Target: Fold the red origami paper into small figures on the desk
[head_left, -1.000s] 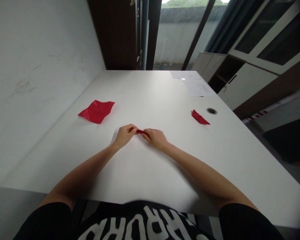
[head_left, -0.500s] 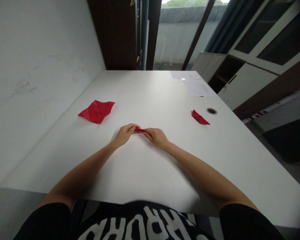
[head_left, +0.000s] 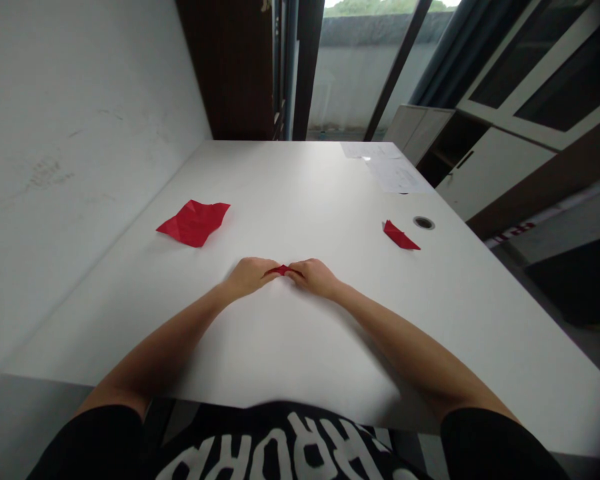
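A small piece of folded red paper (head_left: 283, 270) is pinched between my two hands, just above or on the table; most of it is hidden by fingers. My left hand (head_left: 253, 275) is closed on its left end. Its right end sits in the grip of my right hand (head_left: 314, 276). Farther left lies a larger red paper sheet (head_left: 194, 223), opened out and creased. A folded red paper shape (head_left: 401, 235), like a little boat, rests to the right of my hands.
The white table (head_left: 285, 353) runs along a wall on the left. Printed sheets (head_left: 395, 172) lie at its far right corner. A round cable hole (head_left: 424, 223) is set near the right edge, and white cabinets (head_left: 495, 163) stand beyond.
My left hand has shifted its grip and turned slightly, coming a little lower. The folded paper now shows a small peak between my hands. The other papers have stayed put.
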Available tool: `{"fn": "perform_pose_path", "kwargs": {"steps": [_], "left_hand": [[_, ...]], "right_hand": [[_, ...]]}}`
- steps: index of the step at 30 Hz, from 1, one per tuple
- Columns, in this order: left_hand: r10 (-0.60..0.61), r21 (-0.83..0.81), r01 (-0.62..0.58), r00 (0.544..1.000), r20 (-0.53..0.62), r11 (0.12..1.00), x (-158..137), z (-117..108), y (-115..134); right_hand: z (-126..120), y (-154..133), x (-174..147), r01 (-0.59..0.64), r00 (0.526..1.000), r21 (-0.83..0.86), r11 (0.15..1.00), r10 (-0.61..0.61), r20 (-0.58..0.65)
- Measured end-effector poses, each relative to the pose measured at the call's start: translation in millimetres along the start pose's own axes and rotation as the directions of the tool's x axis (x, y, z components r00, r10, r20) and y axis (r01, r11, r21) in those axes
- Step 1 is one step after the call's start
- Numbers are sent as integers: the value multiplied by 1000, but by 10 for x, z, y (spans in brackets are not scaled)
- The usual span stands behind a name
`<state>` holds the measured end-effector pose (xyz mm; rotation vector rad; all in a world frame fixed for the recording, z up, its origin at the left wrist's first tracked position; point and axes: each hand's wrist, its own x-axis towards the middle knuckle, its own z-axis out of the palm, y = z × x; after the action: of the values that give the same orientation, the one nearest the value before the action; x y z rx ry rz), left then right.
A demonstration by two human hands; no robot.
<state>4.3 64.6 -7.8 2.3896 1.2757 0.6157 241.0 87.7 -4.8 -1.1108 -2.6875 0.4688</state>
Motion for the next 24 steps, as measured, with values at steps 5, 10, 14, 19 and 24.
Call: {"fn": "perform_pose_path", "kwargs": {"steps": [5, 10, 14, 19, 24], "left_hand": [[-69, -44, 70, 997, 32, 997, 5, -12, -4], [-32, -65, 34, 999, 35, 997, 12, -13, 49], [-36, -26, 38, 997, 64, 999, 16, -36, 87], [-113, -172, 130, 988, 107, 976, 31, -103, 99], [-151, -338, 206, 972, 180, 918, 24, -161, 84]], "right_hand": [[-56, -56, -20, 29, 999, -27, 999, -30, -25], [-40, -101, -23, 32, 999, -46, 998, -34, -37], [-14, -82, -8, -22, 999, 58, 998, 25, -35], [-82, -29, -6, -24, 1000, 306, 952, 27, -4], [-109, 56, -18, -99, 994, 545, 833, 62, 87]]}}
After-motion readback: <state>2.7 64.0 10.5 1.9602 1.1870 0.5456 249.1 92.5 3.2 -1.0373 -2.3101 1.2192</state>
